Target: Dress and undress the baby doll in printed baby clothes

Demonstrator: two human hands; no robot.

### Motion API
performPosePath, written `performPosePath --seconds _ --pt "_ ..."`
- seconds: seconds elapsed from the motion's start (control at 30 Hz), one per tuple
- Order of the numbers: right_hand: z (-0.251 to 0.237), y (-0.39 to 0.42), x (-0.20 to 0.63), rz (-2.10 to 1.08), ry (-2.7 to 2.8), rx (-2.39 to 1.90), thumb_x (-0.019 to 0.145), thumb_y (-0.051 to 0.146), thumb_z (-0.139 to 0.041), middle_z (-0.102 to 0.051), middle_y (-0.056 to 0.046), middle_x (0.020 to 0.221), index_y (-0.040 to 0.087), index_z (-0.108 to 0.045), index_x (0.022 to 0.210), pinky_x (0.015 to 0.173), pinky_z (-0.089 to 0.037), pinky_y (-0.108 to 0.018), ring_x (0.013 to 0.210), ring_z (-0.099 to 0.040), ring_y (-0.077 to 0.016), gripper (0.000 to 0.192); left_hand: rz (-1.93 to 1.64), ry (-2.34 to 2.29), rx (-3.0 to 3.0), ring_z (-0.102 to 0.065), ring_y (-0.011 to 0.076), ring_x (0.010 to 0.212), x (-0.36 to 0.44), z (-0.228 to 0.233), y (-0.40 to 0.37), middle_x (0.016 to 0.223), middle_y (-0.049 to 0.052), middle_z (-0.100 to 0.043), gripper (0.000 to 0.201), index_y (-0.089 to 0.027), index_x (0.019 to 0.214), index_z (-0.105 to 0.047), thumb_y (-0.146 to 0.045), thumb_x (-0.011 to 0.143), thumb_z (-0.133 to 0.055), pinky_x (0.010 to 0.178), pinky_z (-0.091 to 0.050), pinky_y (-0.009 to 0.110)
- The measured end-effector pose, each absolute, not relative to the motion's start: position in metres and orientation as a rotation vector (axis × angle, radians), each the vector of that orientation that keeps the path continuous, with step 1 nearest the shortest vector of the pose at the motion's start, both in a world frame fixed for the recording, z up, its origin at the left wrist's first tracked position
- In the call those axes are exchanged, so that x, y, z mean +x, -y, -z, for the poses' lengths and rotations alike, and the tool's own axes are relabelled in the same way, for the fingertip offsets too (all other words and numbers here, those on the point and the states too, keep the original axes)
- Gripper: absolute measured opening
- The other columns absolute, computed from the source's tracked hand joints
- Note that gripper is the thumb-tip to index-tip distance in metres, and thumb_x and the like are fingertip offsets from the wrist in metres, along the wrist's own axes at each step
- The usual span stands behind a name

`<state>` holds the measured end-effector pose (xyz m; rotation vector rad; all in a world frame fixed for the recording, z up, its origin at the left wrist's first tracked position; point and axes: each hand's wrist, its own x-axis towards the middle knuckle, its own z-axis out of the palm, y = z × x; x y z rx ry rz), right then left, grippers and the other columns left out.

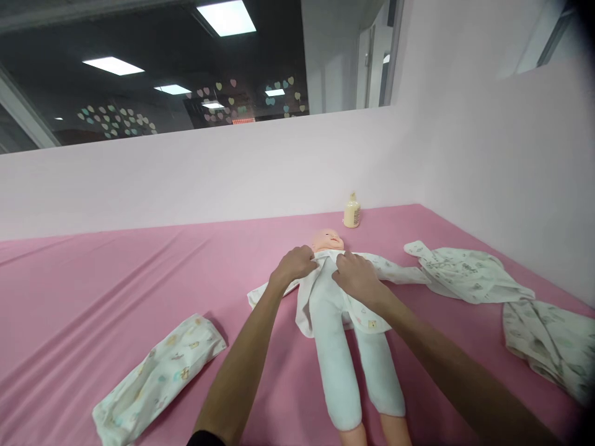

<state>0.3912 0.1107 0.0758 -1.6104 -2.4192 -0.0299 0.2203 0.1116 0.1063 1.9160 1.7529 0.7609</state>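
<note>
A baby doll (330,240) lies on its back on a pink sheet, head away from me and bare feet towards me. White leggings (335,365) cover its legs. Its white printed jacket (304,310) hangs apart at the front, with both sleeves spread out sideways. My left hand (295,263) is closed on the jacket's edge by the doll's neck, on the left. On the right side of the chest, my right hand (356,275) pinches the other front edge. The fingertips of both hands are partly hidden.
A folded printed cloth (160,381) lies at the lower left. White printed garments (469,272) and another folded cloth (553,341) lie on the right. A pale yellow pump bottle (352,212) stands near the back wall. The pink sheet (116,279) has wrinkles.
</note>
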Motion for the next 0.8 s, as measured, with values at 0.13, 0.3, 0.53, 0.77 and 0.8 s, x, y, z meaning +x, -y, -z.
performPosePath --seconds 0.13,0.3,0.53,0.77,0.8 --pt "-0.077 -0.111 0.393 0.025 2.398 -1.619 0.083 0.010 -0.046 -0.065 -0.014 0.091 0.017 -0.062 0.090 0.065 -0.037 -0.032 0.083 -0.063 -0.0268 0.019 -0.998 -1.790 1.949 -0.030 0.0121 0.051 0.230 -0.112 -0.108 0.050 -0.002 -0.041 0.027 -0.020 0.050 -0.045 -0.018 0.072 -0.062 0.055 -0.018 0.029" --pt "-0.083 -0.128 0.404 -0.304 2.247 -1.545 0.079 0.017 -0.050 -0.053 -0.004 0.061 0.021 -0.050 0.062 0.057 -0.031 -0.030 0.060 -0.052 -0.0186 0.018 -0.980 -1.781 2.041 -0.035 0.0128 0.055 0.237 -0.117 -0.103 0.056 0.000 -0.046 0.020 -0.019 0.056 -0.055 -0.016 0.075 -0.055 0.058 -0.020 0.029" --pt "-0.092 -0.146 0.426 -1.252 1.859 -1.180 0.075 0.030 -0.056 -0.036 0.004 0.054 0.021 -0.038 0.058 0.046 -0.023 -0.025 0.050 -0.030 -0.0090 0.026 -0.882 -1.688 2.187 -0.026 0.0115 0.051 0.250 -0.107 -0.107 0.049 -0.002 -0.030 0.038 -0.019 0.048 -0.032 -0.016 0.079 -0.054 0.059 -0.016 0.031" --pt "-0.090 -0.147 0.427 -1.371 1.649 -1.136 0.075 0.029 -0.058 -0.029 0.005 0.058 0.021 -0.037 0.060 0.047 -0.020 -0.026 0.052 -0.026 -0.0078 0.027 -0.928 -1.750 2.246 -0.030 0.0144 0.054 0.264 -0.093 -0.113 0.051 0.001 -0.043 0.037 -0.019 0.052 -0.031 -0.016 0.083 -0.052 0.058 -0.018 0.031" --pt "-0.088 -0.147 0.426 -1.355 1.660 -1.139 0.076 0.029 -0.056 -0.028 0.005 0.058 0.022 -0.036 0.061 0.047 -0.019 -0.027 0.052 -0.025 -0.0077 0.026 -0.924 -1.761 2.234 -0.032 0.0147 0.055 0.265 -0.092 -0.113 0.053 0.001 -0.046 0.035 -0.019 0.053 -0.033 -0.016 0.083 -0.051 0.058 -0.018 0.031"
